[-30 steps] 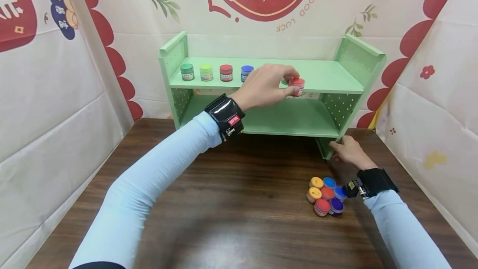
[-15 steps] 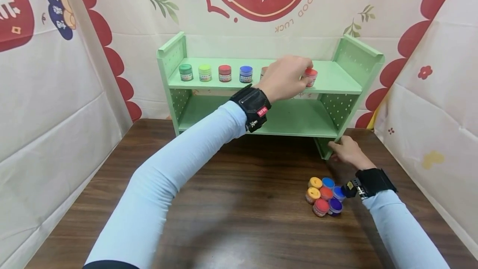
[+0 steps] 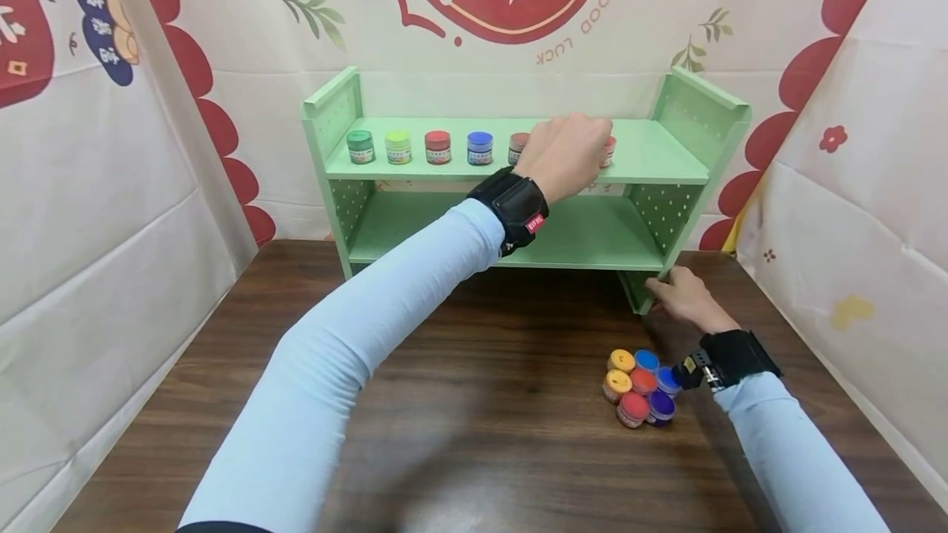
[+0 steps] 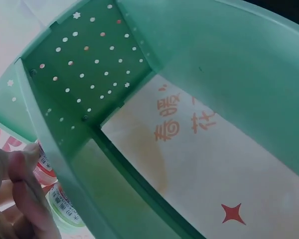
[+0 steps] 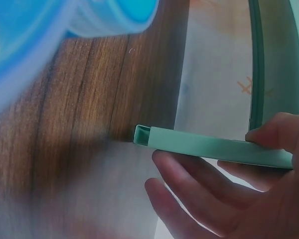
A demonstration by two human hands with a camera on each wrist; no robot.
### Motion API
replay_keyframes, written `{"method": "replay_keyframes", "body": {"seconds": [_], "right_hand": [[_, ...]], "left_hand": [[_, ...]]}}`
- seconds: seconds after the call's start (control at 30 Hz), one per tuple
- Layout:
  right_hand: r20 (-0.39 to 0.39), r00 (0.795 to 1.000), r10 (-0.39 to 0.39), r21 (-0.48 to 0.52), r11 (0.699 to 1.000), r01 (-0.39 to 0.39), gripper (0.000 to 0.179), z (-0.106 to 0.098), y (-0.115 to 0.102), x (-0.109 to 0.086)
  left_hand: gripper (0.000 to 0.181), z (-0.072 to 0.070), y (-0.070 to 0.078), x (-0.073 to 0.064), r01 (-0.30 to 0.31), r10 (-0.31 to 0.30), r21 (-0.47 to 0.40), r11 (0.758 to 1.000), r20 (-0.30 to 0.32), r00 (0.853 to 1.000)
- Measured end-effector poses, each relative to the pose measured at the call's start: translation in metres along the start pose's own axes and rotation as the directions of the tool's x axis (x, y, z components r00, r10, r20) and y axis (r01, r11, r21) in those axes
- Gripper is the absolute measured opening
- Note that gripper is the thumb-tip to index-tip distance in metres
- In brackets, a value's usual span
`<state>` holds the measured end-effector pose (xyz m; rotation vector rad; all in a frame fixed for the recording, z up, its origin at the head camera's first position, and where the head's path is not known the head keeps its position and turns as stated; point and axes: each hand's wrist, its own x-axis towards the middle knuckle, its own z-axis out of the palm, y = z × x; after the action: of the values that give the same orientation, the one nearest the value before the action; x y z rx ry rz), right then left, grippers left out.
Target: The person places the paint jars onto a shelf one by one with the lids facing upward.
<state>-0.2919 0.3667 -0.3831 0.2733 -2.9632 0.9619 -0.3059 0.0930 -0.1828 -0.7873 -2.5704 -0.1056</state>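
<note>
My left hand [image 3: 566,156] reaches to the upper tier of a light green two-tier shelf [image 3: 578,229] and pinches a red-lidded paint jar [image 3: 609,151] there. The left wrist view shows fingers [image 4: 27,204] at that red paint jar [image 4: 44,169], with a green-labelled jar [image 4: 64,209] beside it. Left of the hand stand a dark green jar [image 3: 360,147], a lime jar [image 3: 398,147], a red jar [image 3: 438,147], a blue jar [image 3: 480,148] and a partly hidden brownish-red jar [image 3: 517,146]. My right hand [image 3: 685,298] grips the shelf's right leg [image 5: 209,147], thumb on one side and fingers on the other.
On the brown wooden table [image 3: 444,401], several paint jars are clustered near the right forearm, among them a yellow jar [image 3: 617,386], a red jar [image 3: 633,410] and a purple-blue jar [image 3: 662,407]. Printed cloth [image 3: 244,39] hangs behind and at both sides.
My left hand has carried the red jar rightward and down onto the upper tier, uncovering the blue jar and part of the brownish-red jar. The right hand keeps its hold on the leg.
</note>
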Motion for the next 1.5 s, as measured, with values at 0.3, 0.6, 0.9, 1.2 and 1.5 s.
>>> {"method": "replay_keyframes", "body": {"seconds": [0.3, 0.6, 0.9, 1.2, 1.5], "right_hand": [[0.005, 1.000, -0.002, -0.010, 1.000, 0.002, 0.041, 0.002, -0.004, 0.001], [0.014, 1.000, 0.000, -0.002, 1.000, 0.000, 0.042, 0.003, -0.005, 0.003], [0.023, 1.000, -0.001, -0.006, 1.000, 0.002, 0.042, 0.005, -0.001, 0.006], [0.034, 0.999, 0.021, 0.033, 0.999, -0.022, 0.043, 0.007, -0.001, 0.002], [0.024, 1.000, 0.015, 0.063, 0.998, -0.016, 0.042, 0.002, -0.003, 0.001]], "left_hand": [[0.021, 0.006, -0.007, -0.005, -0.078, 0.081, 0.049, 0.996, -0.074, 0.994], [0.039, 0.010, -0.027, -0.041, -0.093, 0.075, -0.046, 0.995, -0.301, 0.951], [0.034, 0.046, -0.065, -0.124, -0.110, 0.029, -0.168, 0.980, -0.422, 0.906], [0.032, 0.087, -0.118, -0.197, 0.082, -0.226, -0.309, 0.947, -0.465, 0.856], [0.078, 0.104, -0.170, -0.243, 0.265, -0.461, -0.396, 0.879, -0.565, 0.684]]}}
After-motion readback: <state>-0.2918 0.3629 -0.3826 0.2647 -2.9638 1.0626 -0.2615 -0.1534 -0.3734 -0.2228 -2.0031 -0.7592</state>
